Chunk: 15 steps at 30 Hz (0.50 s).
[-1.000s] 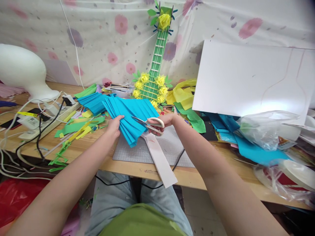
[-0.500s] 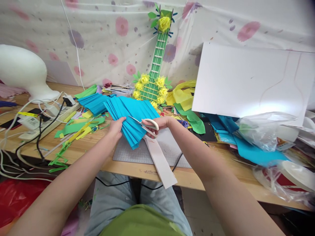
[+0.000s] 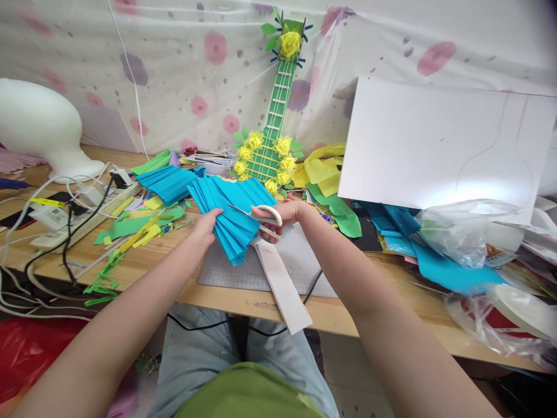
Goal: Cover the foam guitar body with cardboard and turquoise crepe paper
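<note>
A pleated sheet of blue crepe paper point(image 3: 230, 232) hangs fanned out above the grey cutting mat point(image 3: 226, 278). Its left edge is pinched by my left hand point(image 3: 205, 227). My right hand point(image 3: 281, 219) grips scissors with white handles point(image 3: 270, 215), fingers through the loops. The blades lie across the blue paper and point left toward my left hand; part of them is hidden by the folds. Under my right hand, a long white card strip point(image 3: 282, 287) with small red marks slants over the table's front edge.
A green paper guitar with yellow flowers point(image 3: 275, 116) leans at the back. Blue crepe paper point(image 3: 169, 184), green scraps point(image 3: 130, 229) and a power strip point(image 3: 102, 212) lie left, near a white foam head point(image 3: 39, 125). At right stand a white board point(image 3: 404, 139) and a plastic bag point(image 3: 472, 229).
The scissors and my right hand have shifted slightly right. The blue paper's upper edge has dropped a little, and its right side has drawn in. My left hand stays nearly in place.
</note>
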Motion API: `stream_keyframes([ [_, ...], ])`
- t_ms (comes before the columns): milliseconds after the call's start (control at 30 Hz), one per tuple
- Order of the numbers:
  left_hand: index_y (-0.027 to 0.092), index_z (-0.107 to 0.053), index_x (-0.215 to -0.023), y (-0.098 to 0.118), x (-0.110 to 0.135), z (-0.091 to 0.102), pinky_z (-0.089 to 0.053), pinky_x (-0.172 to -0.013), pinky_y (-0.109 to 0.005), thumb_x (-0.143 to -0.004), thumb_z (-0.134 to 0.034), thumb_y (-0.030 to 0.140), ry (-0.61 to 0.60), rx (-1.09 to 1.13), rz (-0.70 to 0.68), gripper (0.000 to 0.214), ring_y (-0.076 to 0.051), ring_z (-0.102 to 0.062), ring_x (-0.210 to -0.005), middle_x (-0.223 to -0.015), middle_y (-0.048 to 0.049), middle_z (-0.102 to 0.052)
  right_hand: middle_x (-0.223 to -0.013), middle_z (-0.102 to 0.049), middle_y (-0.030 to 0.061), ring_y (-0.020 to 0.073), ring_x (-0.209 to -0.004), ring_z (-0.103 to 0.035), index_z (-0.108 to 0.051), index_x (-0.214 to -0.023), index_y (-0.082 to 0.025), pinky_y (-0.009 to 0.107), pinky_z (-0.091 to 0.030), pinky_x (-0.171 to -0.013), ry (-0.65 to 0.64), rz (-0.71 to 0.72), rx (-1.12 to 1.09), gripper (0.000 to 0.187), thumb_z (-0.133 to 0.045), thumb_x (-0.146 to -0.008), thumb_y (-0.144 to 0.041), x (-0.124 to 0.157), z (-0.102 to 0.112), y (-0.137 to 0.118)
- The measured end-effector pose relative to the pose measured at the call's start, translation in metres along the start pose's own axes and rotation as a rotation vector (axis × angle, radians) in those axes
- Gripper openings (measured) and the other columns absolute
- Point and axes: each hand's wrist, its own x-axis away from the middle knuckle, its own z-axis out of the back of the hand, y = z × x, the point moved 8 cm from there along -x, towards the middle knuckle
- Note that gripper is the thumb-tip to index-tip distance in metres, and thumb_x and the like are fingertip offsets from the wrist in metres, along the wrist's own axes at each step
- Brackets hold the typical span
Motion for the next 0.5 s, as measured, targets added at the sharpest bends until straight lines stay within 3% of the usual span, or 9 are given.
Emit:
stream_keyframes([
  [100,0.012,-0.064,-0.082,-0.002,0.000,-0.006,-0.054,-0.082,-0.045,-0.065,-0.065,0.011,-0.054,-0.007,0.011,0.017,-0.027,-0.066,-0.088,-0.084,-0.0131,-0.069,-0.061,-0.058,0.0069,0.0115,-0.053,-0.052,-0.051,-0.063,-0.013,0.021,-0.037,-0.043,0.002,-0.011,0.035,0.074,-0.027,-0.069,-0.083,-0.001,0.001,-0.011],
  [200,0.012,-0.064,-0.089,-0.001,-0.003,-0.004,-0.054,-0.083,-0.044,-0.064,-0.067,0.012,-0.028,-0.027,0.005,0.025,-0.026,-0.067,-0.088,-0.087,-0.0124,-0.070,-0.060,-0.058,0.0067,0.0131,-0.056,-0.055,-0.049,-0.064,-0.014,0.021,-0.039,-0.045,0.074,0.003,0.033,0.070,-0.031,-0.072,-0.081,-0.007,0.006,-0.014],
  [500,0.011,-0.063,-0.098,-0.001,-0.008,0.001,-0.054,-0.083,-0.039,-0.061,-0.070,0.011,0.041,-0.009,-0.006,0.038,-0.023,-0.067,-0.086,-0.088,-0.0112,-0.070,-0.048,-0.051,-0.0016,0.0064,-0.041,-0.047,-0.045,-0.072,-0.016,0.016,-0.034,-0.038,0.259,0.091,-0.061,0.054,-0.040,-0.080,-0.069,-0.022,0.008,-0.002],
])
